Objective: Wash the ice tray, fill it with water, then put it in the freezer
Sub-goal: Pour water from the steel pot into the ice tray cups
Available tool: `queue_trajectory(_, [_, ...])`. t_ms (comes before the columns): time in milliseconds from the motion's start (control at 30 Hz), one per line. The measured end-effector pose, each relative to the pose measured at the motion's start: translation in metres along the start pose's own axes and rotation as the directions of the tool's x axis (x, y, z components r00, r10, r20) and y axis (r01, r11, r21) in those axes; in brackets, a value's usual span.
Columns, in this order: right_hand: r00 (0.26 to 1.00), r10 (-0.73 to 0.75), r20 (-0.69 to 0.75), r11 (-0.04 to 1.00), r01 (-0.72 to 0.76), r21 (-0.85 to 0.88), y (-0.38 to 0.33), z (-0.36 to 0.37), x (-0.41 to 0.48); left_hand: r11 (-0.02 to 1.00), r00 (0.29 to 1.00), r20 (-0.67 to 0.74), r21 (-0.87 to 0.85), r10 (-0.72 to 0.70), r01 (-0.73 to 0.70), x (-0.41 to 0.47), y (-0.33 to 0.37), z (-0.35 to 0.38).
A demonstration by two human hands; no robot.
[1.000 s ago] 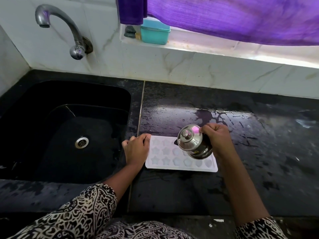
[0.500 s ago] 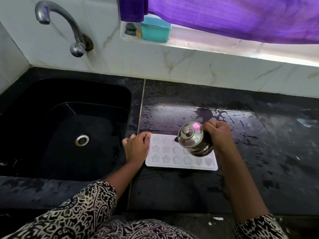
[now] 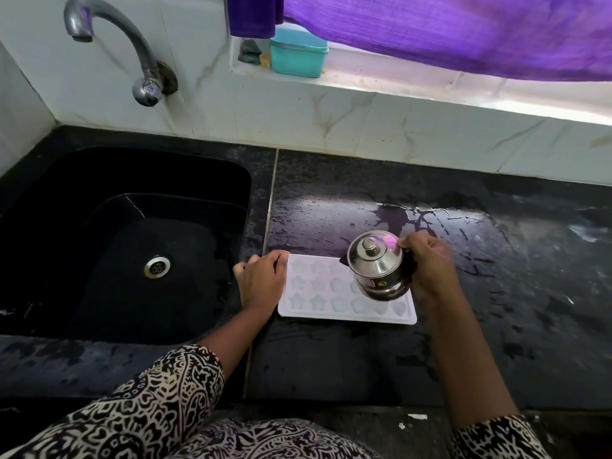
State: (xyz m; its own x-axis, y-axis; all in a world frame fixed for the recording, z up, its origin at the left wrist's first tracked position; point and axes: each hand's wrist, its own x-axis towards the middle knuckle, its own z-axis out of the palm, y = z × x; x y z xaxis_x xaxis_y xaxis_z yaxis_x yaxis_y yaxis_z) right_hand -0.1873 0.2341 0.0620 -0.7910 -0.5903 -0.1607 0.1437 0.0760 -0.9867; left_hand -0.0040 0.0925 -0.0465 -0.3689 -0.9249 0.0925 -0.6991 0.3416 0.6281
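A white ice tray [image 3: 326, 294] with star and heart moulds lies flat on the black counter [image 3: 496, 309], just right of the sink. My left hand [image 3: 261, 281] holds the tray's left edge, fingers curled over it. My right hand [image 3: 427, 270] grips a small lidded steel pot [image 3: 377, 263] by its side and holds it tilted leftward over the tray's right half. The pot hides part of the tray's back right moulds. No stream of water can be made out.
A black sink [image 3: 126, 240] with a steel drain lies to the left, under a curved steel tap [image 3: 132, 51]. The counter behind the tray is wet. A teal box [image 3: 298, 53] stands on the window ledge below a purple curtain [image 3: 447, 31].
The pot has stayed tilted over the tray's right half, shifting slightly back. My left hand has kept its hold on the tray's left edge.
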Motion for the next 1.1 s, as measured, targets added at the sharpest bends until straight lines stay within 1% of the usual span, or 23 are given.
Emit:
queue_trajectory(367, [0.999, -0.026, -0.037, 0.999, 0.025, -0.031, 0.0, -0.015, -0.002, 1.0, 1.0, -0.01, -0.023, 0.005, -0.005, 0.0, -0.002, 0.003])
queue_trajectory(533, [0.997, -0.077, -0.025, 0.987, 0.073, -0.145, -0.002, -0.016, -0.004, 1.0, 1.0, -0.016, -0.022, 0.007, -0.007, 0.001, -0.003, 0.004])
queue_trajectory(700, [0.995, -0.097, -0.024, 0.98, 0.091, -0.178, -0.003, -0.018, -0.003, 1.0, 1.0, -0.018, -0.009, 0.008, -0.008, 0.001, -0.003, 0.005])
queue_trajectory(1100, [0.992, -0.126, -0.019, 0.978, 0.121, -0.167, -0.005, -0.019, -0.001, 1.0, 1.0, -0.01, -0.008, 0.005, -0.005, 0.001, -0.002, 0.003])
